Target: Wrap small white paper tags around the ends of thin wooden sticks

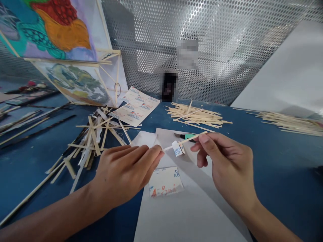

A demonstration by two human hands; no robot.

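A thin wooden stick (pixel 193 137) is held level between my two hands, over a white sheet. My left hand (pixel 128 168) pinches its left end, which looks white. Thumb and fingers of my right hand (pixel 227 161) grip the other end. Near the stick's middle, a small folded piece of printed paper (pixel 178 149) hangs around it. Below lies a larger cut piece of the same printed paper (pixel 165 183). Partly hidden behind the stick is a tool with a green and black handle (pixel 188 136).
The white sheet (pixel 176 215) covers the front middle of the blue table (pixel 285 188). Scattered sticks and strips (pixel 93 134) lie left, stick piles (pixel 199 116) behind and right. A printed sheet (pixel 137 106), painted panels on a stick frame (pixel 75 82) and a perforated metal wall (pixel 214 50) stand beyond.
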